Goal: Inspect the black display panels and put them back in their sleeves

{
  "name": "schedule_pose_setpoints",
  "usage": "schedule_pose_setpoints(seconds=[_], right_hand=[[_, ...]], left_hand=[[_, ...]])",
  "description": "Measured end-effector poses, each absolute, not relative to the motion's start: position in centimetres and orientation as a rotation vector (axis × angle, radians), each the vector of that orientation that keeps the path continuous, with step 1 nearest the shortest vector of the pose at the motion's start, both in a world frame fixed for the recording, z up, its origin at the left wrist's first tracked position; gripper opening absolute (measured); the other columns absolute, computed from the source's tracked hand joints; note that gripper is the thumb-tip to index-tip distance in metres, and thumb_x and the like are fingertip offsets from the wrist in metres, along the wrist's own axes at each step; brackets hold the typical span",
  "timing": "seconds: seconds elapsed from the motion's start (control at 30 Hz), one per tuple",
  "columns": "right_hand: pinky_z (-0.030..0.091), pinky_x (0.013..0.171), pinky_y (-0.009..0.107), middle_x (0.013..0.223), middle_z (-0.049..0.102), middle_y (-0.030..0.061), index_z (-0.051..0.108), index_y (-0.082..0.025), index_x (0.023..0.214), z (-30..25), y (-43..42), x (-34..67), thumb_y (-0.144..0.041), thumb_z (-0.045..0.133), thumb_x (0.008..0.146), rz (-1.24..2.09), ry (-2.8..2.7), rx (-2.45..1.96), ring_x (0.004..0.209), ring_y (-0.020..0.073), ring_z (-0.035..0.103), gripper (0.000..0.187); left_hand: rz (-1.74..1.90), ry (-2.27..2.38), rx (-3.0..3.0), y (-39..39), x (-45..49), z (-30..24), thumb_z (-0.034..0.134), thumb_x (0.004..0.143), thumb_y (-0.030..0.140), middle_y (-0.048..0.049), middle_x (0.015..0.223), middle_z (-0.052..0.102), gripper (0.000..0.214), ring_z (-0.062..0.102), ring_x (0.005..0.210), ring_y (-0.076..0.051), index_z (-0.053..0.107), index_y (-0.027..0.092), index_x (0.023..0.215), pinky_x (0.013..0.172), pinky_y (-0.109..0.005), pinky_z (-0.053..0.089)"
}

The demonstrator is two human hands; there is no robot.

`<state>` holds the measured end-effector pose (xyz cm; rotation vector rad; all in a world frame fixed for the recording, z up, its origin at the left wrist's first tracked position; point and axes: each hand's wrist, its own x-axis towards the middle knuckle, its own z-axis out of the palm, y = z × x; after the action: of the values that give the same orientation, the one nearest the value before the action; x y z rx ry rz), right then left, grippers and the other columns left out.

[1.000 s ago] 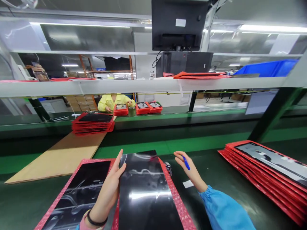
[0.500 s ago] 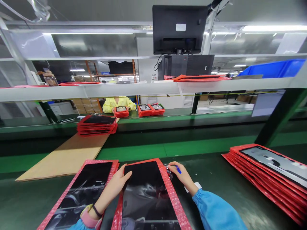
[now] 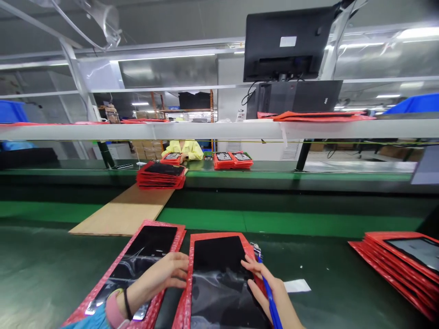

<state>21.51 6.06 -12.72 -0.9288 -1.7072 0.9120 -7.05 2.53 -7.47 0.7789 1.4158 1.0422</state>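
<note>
A black screen panel (image 3: 219, 269) lies on a red bubble-wrap sleeve (image 3: 187, 292) in front of me. My left hand (image 3: 173, 269) is at the left edge of that sleeve, fingers slightly bent and apart, holding nothing. On the right side, the fingertips of my right hand (image 3: 265, 283) rest on the panel's edge. A slim blue item (image 3: 272, 306), pen-like but of unclear kind, runs along this hand and appears tucked between its fingers. Close to the fingertips sits a small shiny metal piece (image 3: 255, 250). Left of these, a second black panel (image 3: 147, 246) lies on red bubble wrap, partly covered by my left forearm.
A stack of red sleeves with grey panels (image 3: 404, 260) stands at the right. Ahead, a brown board (image 3: 126, 212) bears another red stack (image 3: 161, 176). A white paper strip (image 3: 297, 286) lies on the dark table. Across the bench sits a person in yellow (image 3: 185, 148).
My left hand has slid off the panel's top to its left edge. My right hand has shifted from the metal piece onto the panel's right edge. The view has swung left.
</note>
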Motion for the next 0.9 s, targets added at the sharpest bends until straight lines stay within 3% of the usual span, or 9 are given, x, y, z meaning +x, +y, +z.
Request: schedule_pose_setpoints(seconds=[0.27, 0.37, 0.47, 0.6, 0.77, 0.9], right_hand=[[0.039, 0.106, 0.047, 0.122, 0.068, 0.0092, 0.060, -0.028, 0.100, -13.9, 6.4, 21.3, -0.032, 0.059, 0.082, 0.926, -1.736, -0.903, 0.125, 0.0276, 0.053, 0.019], [0.038, 0.106, 0.045, 0.123, 0.067, 0.0100, 0.061, -0.027, 0.100, -14.0, 6.4, 21.2, -0.038, 0.060, 0.082, 0.929, -1.695, -0.909, 0.124, 0.0281, 0.054, 0.021], [0.038, 0.106, 0.045, 0.125, 0.066, 0.0108, 0.062, -0.027, 0.101, -13.7, 6.4, 21.5, -0.038, 0.061, 0.082, 0.972, -1.723, -0.903, 0.123, 0.0288, 0.055, 0.022], [0.041, 0.105, 0.042, 0.126, 0.065, 0.0101, 0.063, -0.027, 0.106, -12.4, 6.2, 23.1, -0.036, 0.064, 0.082, 1.007, -1.697, -0.921, 0.121, 0.0292, 0.057, 0.026], [0.048, 0.100, 0.033, 0.131, 0.063, 0.0048, 0.066, -0.031, 0.101, -10.5, 5.4, 25.3, -0.043, 0.065, 0.080, 1.172, -1.525, -0.921, 0.124, 0.0279, 0.054, 0.024], [0.052, 0.093, 0.033, 0.110, 0.074, 0.0056, 0.072, -0.030, 0.089, -8.9, 4.3, 25.3, -0.055, 0.059, 0.081, 1.184, -1.574, -1.020, 0.107, 0.0293, 0.066, 0.029]], left_hand=[[1.169, 1.224, 0.778, 3.6, -4.9, -5.1, 0.079, 0.063, 0.027, 0.0022, 0.060, 0.061, 0.021, 0.062, 0.062, -0.015, 0.060, 0.017, 0.067, 0.065, -0.027, 0.047], [1.211, 1.118, 0.850, 2.9, -3.0, -4.4, 0.078, 0.066, 0.026, -0.0044, 0.092, 0.072, 0.026, 0.065, 0.096, -0.021, 0.068, 0.019, 0.089, 0.085, -0.029, 0.046], [1.239, 1.075, 0.851, 2.1, -1.8, -4.4, 0.076, 0.062, 0.012, -0.0041, 0.124, 0.065, 0.052, 0.055, 0.119, -0.023, 0.064, 0.024, 0.112, 0.097, -0.031, 0.041], [1.255, 1.066, 0.812, 1.9, -4.1, -4.5, 0.070, 0.060, 0.007, -0.0073, 0.115, 0.070, 0.062, 0.065, 0.102, -0.029, 0.060, 0.021, 0.120, 0.087, -0.038, 0.049], [1.339, 1.151, 0.758, 1.9, -13.5, -5.1, 0.071, 0.061, 0.013, -0.0057, 0.098, 0.074, 0.066, 0.070, 0.086, -0.027, 0.057, 0.021, 0.124, 0.079, -0.035, 0.051], [1.368, 1.256, 0.733, 1.2, -20.4, -6.9, 0.075, 0.056, 0.017, -0.0059, 0.087, 0.075, 0.071, 0.070, 0.086, -0.029, 0.056, 0.015, 0.124, 0.082, -0.036, 0.050]])
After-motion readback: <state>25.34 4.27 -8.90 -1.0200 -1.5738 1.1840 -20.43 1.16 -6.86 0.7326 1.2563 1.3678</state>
